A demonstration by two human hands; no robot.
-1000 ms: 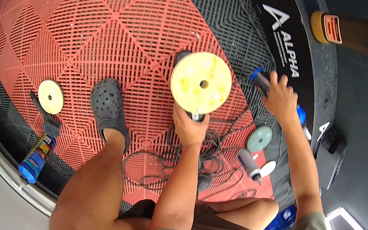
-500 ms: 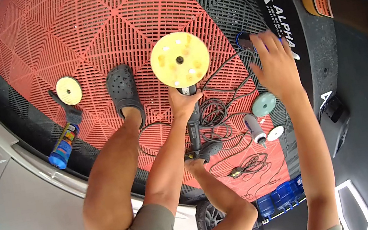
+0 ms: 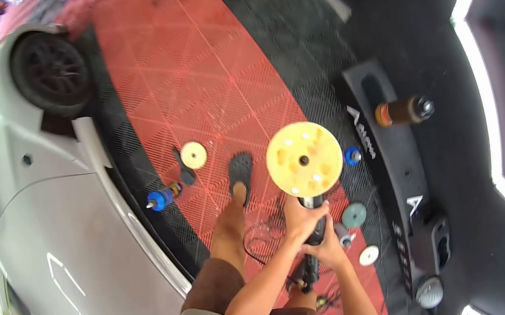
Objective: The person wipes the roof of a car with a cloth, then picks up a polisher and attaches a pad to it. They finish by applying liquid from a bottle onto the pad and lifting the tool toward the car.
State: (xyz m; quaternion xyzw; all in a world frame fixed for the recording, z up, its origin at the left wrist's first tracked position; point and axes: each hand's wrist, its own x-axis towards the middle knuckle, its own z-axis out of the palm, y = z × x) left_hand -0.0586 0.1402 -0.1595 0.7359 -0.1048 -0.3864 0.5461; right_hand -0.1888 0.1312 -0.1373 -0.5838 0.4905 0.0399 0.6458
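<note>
In the head view I hold a black polisher [image 3: 311, 266] with its round yellow foam pad [image 3: 297, 143] facing up. The pad has several darker yellow spots and a hole at its centre. My left hand [image 3: 304, 221] is wrapped round the polisher's neck, just below the pad. Further down, my right hand [image 3: 327, 249] grips the polisher's body. A blue-topped bottle [image 3: 352, 155] stands to the right of the pad. Near my right hand are a green pad [image 3: 354, 215], a partly hidden grey bottle [image 3: 342, 236] and a white pad [image 3: 368, 255].
A white car [image 3: 65, 235] lines the left side. On the red floor tiles [image 3: 212, 77] lie a cream pad [image 3: 193, 155], a brush [image 3: 186, 174] and a blue bottle [image 3: 162, 198]. Cables [image 3: 266, 238] run near my feet. A brown bottle [image 3: 402, 112] stands on the black ledge [image 3: 392, 154] at right.
My right hand has left the blue-topped bottle and now grips the polisher along with my left. The view has lifted and widened, showing more of the car and floor.
</note>
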